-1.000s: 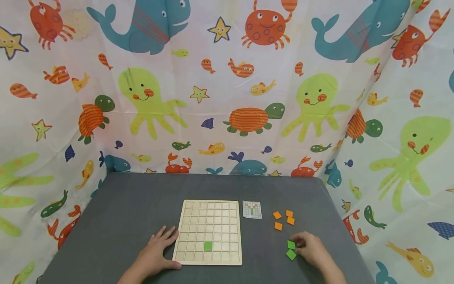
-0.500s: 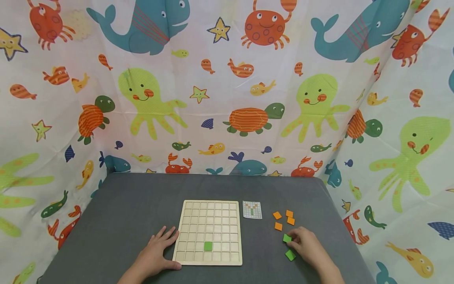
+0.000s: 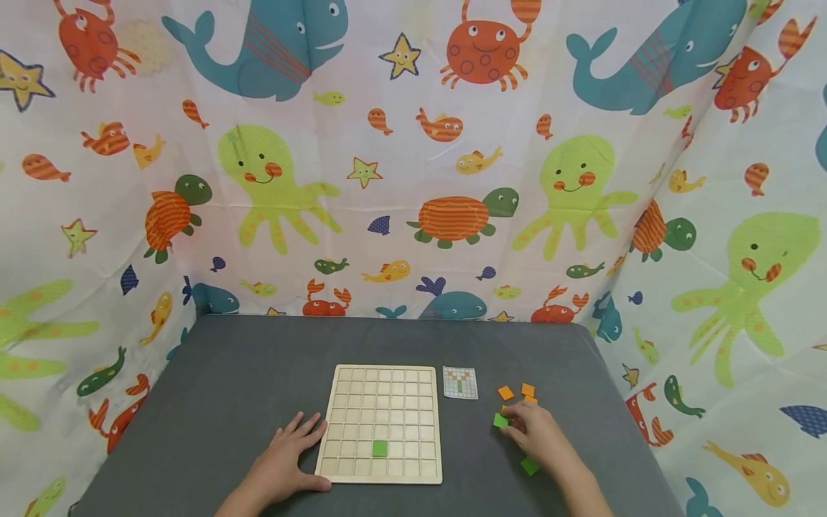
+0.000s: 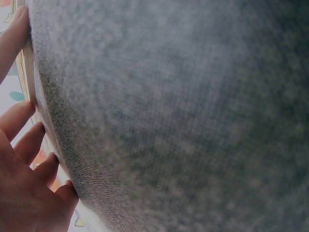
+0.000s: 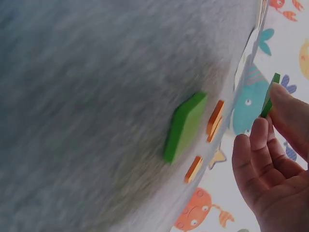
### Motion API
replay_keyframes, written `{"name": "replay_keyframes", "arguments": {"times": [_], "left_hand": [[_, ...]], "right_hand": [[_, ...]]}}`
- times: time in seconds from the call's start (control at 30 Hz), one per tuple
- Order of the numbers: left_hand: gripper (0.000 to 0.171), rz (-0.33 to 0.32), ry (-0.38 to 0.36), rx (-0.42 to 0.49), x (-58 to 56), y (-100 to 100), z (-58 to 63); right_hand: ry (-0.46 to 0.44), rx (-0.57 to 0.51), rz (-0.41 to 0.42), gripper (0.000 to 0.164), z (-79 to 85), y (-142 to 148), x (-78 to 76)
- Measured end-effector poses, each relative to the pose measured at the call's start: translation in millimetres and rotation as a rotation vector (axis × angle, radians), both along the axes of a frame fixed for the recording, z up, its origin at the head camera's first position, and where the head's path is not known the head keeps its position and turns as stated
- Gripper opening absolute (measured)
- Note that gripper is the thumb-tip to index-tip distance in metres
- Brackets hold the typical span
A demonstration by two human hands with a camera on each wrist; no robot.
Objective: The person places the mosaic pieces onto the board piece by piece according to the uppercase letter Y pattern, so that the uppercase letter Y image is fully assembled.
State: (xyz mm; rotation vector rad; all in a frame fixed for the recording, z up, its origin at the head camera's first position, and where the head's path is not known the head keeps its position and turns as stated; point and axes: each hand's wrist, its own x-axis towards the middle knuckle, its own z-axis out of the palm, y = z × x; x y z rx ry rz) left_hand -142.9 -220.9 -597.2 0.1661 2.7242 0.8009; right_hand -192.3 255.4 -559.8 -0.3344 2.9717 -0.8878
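My right hand point(image 3: 536, 431) pinches a green square tile point(image 3: 500, 421) between thumb and fingertips, lifted off the table in the right wrist view. Another green tile point(image 3: 530, 467) lies on the table below that hand. My left hand point(image 3: 284, 456) is spread at the left edge of a wooden grid board point(image 3: 437, 431), its fingertips and thumb against the rim. In the left wrist view the fingers point(image 4: 21, 121) lie straight along the board's side. One green tile point(image 3: 380, 449) sits in a cell of the board's second row from the front, near the middle.
Several orange tiles point(image 3: 505, 393) lie beyond the right hand, one partly hidden by it. A small printed grid card point(image 3: 460, 383) lies right of the board. The grey table point(image 3: 258, 359) ends at a patterned sea-animal curtain point(image 3: 388, 237).
The right hand has picked up one green tile from the pair on the table and carried it left and away from me. The left hand stays at the board.
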Motion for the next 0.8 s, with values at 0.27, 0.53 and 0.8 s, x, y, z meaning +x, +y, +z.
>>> {"name": "replay_keyframes", "arguments": {"times": [0.27, 0.53, 0.8], "left_hand": [[0.115, 0.000, 0.008, 0.007, 0.5, -1, -2.1], [0.116, 0.005, 0.001, 0.001, 0.3, 0, -1.8], [0.116, 0.007, 0.005, -0.005, -1.6, -1, -4.9]], "right_hand": [[0.024, -0.025, 0.038, 0.019, 3.6, -22, -5.6], [0.025, -0.017, 0.077, 0.020, 1.4, -39, -11.3], [0.056, -0.024, 0.132, 0.020, -0.5, -55, -14.2]]}}
